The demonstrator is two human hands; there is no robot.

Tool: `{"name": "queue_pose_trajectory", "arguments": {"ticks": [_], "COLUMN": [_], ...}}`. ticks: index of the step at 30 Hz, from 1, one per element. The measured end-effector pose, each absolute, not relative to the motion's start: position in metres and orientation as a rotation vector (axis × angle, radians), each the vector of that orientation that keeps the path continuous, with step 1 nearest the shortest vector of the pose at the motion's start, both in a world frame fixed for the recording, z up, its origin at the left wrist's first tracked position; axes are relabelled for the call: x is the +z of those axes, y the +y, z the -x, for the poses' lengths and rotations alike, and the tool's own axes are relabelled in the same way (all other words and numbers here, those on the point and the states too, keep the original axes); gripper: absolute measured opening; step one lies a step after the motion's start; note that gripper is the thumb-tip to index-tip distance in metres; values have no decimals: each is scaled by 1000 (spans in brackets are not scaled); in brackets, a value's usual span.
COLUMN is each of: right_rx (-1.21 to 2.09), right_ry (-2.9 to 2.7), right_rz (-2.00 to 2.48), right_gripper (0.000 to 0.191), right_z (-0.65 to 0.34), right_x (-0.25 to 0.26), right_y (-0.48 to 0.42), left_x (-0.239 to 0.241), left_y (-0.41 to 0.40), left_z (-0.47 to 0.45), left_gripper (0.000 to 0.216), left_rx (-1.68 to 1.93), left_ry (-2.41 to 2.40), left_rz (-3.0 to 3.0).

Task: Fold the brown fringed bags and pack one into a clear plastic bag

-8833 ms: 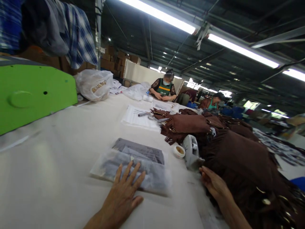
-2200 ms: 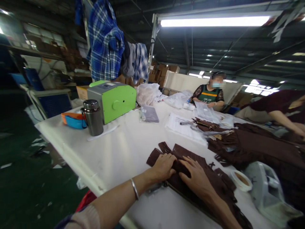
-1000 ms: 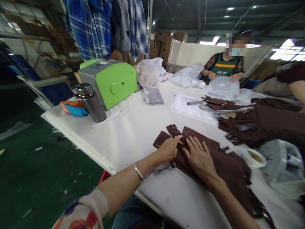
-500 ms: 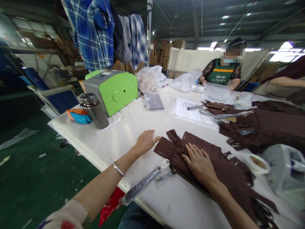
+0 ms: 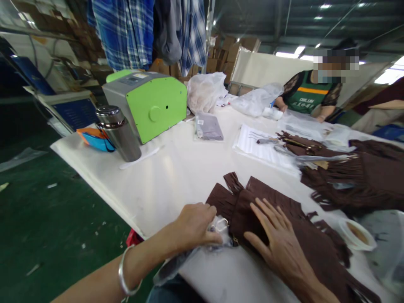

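Currently the brown fringed bag (image 5: 284, 219) lies flat near the front edge of the white table (image 5: 164, 176). The right hand (image 5: 277, 240) rests open on it, fingers spread, gripping nothing. The left hand (image 5: 195, 223) is closed on the clear plastic-wrapped strap (image 5: 189, 256) at the bag's corner ring. By this judgement, the bag is not yet bagged. A co-worker's green apron (image 5: 307, 99) carries lettering, unreadable here.

A wide white table (image 5: 176, 176) carries a green machine (image 5: 148, 105) at its far left, with a steel flask (image 5: 119, 134) just beside it. A brown fringed garment (image 5: 284, 227) lies flat near the front edge, a grey packet (image 5: 208, 127) and white sheets (image 5: 261, 148) lie farther back, and a tape roll (image 5: 357, 234) sits at the right.
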State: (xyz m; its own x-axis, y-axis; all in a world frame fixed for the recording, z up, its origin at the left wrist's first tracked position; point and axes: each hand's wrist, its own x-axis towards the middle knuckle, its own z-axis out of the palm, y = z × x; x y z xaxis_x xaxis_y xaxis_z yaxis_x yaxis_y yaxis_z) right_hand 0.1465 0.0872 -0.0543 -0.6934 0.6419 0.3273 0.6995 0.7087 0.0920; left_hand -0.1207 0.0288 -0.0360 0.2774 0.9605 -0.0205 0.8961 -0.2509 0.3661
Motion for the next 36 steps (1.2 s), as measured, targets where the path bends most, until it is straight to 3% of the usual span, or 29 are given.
{"name": "queue_pose_trajectory", "arguments": {"ticks": [7, 12, 18, 25, 30, 36], "right_rx": [-349, -381, -208, 318, 455, 506], "right_ry": [-2805, -2740, -2742, -2445, -2234, -2019], "right_rz": [830, 894, 1061, 1481, 1594, 1585], "right_gripper": [60, 63, 64, 41, 36, 26], "right_z": [-151, -159, -180, -200, -212, -220], "right_x": [-57, -67, -73, 5, 55, 101], "right_y": [67, 77, 88, 111, 107, 60], "left_x": [-32, -10, 10, 28, 29, 29], "left_y": [37, 84, 121, 114, 98, 72], "left_z": [121, 140, 123, 120, 117, 86], "left_gripper": [19, 16, 29, 47, 64, 65], "left_rx": [280, 450, 668, 815, 763, 691], "left_ry": [1642, 1117, 824, 580, 525, 462], "left_rz": [-2014, -1317, -1051, -977, -920, -950]}}
